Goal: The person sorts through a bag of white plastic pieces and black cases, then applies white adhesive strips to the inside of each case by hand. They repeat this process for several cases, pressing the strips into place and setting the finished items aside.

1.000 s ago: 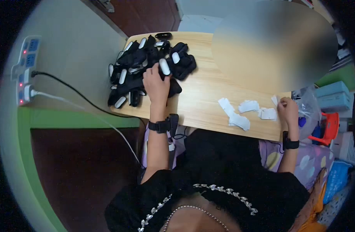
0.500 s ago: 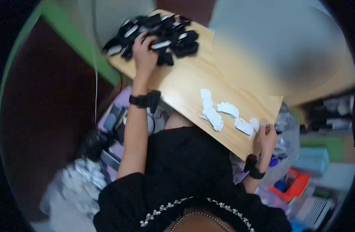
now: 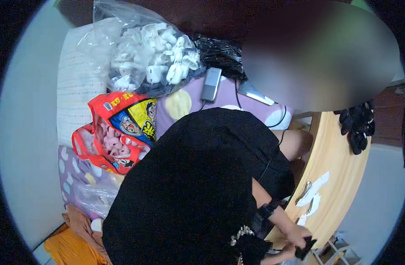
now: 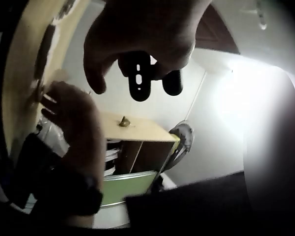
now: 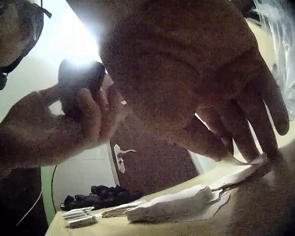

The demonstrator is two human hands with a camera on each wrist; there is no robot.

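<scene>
My left hand (image 3: pixel 296 234) grips a black earbud case cover (image 3: pixel 306 248), raised above the table's near end. In the left wrist view the cover (image 4: pixel 139 93) has slot-shaped cutouts, and a second rounded black part hangs beside it. My right hand (image 4: pixel 71 110) is low at the table end, just under the left one. In the right wrist view its thumb and fingers pinch the edge of a thin white paper slip (image 5: pixel 258 161). Fanned white slips (image 5: pixel 169 204) lie on the wooden table (image 3: pixel 339 185) right by that hand.
A heap of black cases (image 3: pixel 357 126) lies at the table's far end. On the bed are a clear bag of white earbud cases (image 3: pixel 154 57), a red bag (image 3: pixel 101 150) with pink things and a grey power bank (image 3: pixel 211 84) with a cable. Clear plastic (image 5: pixel 285 49) hangs beside the right hand.
The head view has swung far round to the left. My left hand has left the black heap with the case cover and come across to the right hand, which stays by the slips.
</scene>
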